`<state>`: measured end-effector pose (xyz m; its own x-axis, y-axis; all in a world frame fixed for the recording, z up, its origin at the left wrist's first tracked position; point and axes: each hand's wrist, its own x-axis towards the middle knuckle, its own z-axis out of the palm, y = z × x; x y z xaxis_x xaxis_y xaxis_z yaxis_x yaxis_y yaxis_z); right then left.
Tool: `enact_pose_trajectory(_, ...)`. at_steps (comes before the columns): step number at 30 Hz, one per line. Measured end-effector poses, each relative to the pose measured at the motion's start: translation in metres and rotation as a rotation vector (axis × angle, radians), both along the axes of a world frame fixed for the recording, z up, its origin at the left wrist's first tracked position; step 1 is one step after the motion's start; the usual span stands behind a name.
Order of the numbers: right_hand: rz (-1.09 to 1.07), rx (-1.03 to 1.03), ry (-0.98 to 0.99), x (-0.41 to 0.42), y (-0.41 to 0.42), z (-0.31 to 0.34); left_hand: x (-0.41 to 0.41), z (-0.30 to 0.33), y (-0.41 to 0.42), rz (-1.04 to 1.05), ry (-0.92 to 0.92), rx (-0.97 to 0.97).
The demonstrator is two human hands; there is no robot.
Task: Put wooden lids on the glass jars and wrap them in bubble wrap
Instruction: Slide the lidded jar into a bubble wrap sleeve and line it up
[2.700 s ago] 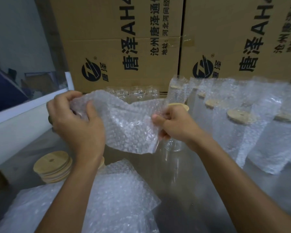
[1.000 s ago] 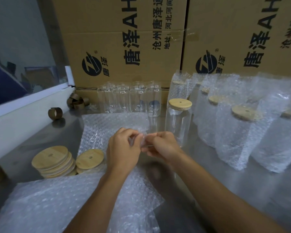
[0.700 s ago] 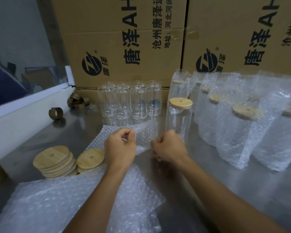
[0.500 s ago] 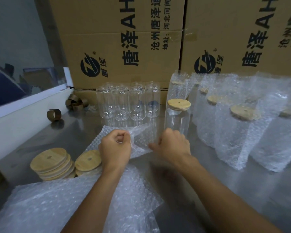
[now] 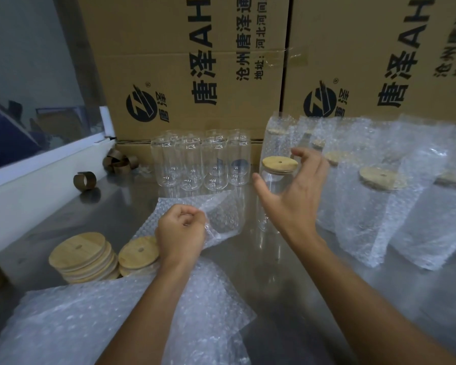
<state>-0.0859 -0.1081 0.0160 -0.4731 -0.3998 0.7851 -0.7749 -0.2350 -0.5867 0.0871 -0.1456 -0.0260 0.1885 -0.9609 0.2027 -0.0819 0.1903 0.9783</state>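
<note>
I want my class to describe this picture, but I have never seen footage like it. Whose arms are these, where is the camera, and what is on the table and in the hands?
No machine here: a person wears one camera on the head, looking down at their own arms. The left hand pinches a bubble wrap bag in a closed grip. The right hand is spread open around a lidded glass jar, not clearly touching it. On the steel table lie stacked wooden lids, more bubble wrap bags, a group of open glass jars, and, on the right, wrapped jars. Cardboard boxes stand behind.
</note>
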Motion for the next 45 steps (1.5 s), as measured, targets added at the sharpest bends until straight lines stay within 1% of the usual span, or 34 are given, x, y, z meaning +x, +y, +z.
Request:
enact_pose_trajectory(6,0.265,0.292,-0.330,-0.013,-0.007,-0.024,0.000,-0.002,0.000,-0.016,-0.006,-0.029)
enact_pose_trajectory(8,0.272,0.379,-0.398,-0.019,-0.010,-0.032,0.000,-0.002,0.000,-0.022,-0.011,-0.040)
enact_pose_trajectory(10,0.227,0.454,-0.406,-0.024,-0.012,-0.036,0.000,-0.001,0.001,-0.031,-0.024,-0.046)
enact_pose_trajectory(13,0.168,0.456,-0.427,-0.028,-0.016,-0.035,0.000,0.000,0.001,-0.037,-0.005,-0.043)
enact_pose_trajectory(14,0.160,0.436,-0.461,-0.029,-0.016,-0.033,0.000,0.000,0.001,-0.033,0.010,-0.042)
enact_pose_trajectory(16,0.185,0.360,-0.605,-0.028,-0.018,-0.029,0.000,0.000,0.000,-0.026,0.043,-0.039)
enact_pose_trajectory(17,0.226,0.312,-0.708,-0.027,-0.018,-0.027,0.000,0.000,0.000,-0.023,0.054,-0.038)
enact_pose_trajectory(19,0.375,0.270,-0.911,-0.023,-0.016,-0.020,0.000,0.000,0.000,-0.015,0.058,-0.041)
enact_pose_trajectory(21,0.573,0.292,-1.065,-0.019,-0.015,-0.013,0.000,0.000,0.000,-0.010,0.057,-0.045)
enact_pose_trajectory(23,0.741,0.358,-1.178,-0.014,-0.012,-0.007,-0.001,0.000,0.001,-0.009,0.064,-0.050)
enact_pose_trajectory(27,0.864,0.528,-1.223,-0.003,-0.008,-0.005,-0.001,0.002,0.002,0.002,0.085,-0.058)
enact_pose_trajectory(30,0.890,0.559,-1.305,0.006,-0.008,-0.009,-0.001,0.003,0.002,-0.012,0.114,-0.057)
enact_pose_trajectory(32,0.916,0.568,-1.323,0.011,-0.007,-0.012,-0.002,0.004,0.003,-0.031,0.139,-0.060)
enact_pose_trajectory(36,0.999,0.604,-1.264,0.013,-0.006,-0.020,-0.002,0.003,0.001,-0.038,0.120,-0.062)
enact_pose_trajectory(39,1.047,0.576,-1.274,0.014,-0.005,-0.021,-0.001,0.002,0.000,-0.035,0.118,-0.063)
enact_pose_trajectory(45,1.086,0.518,-1.135,0.013,-0.005,-0.018,0.000,0.003,-0.002,-0.019,0.114,-0.016)
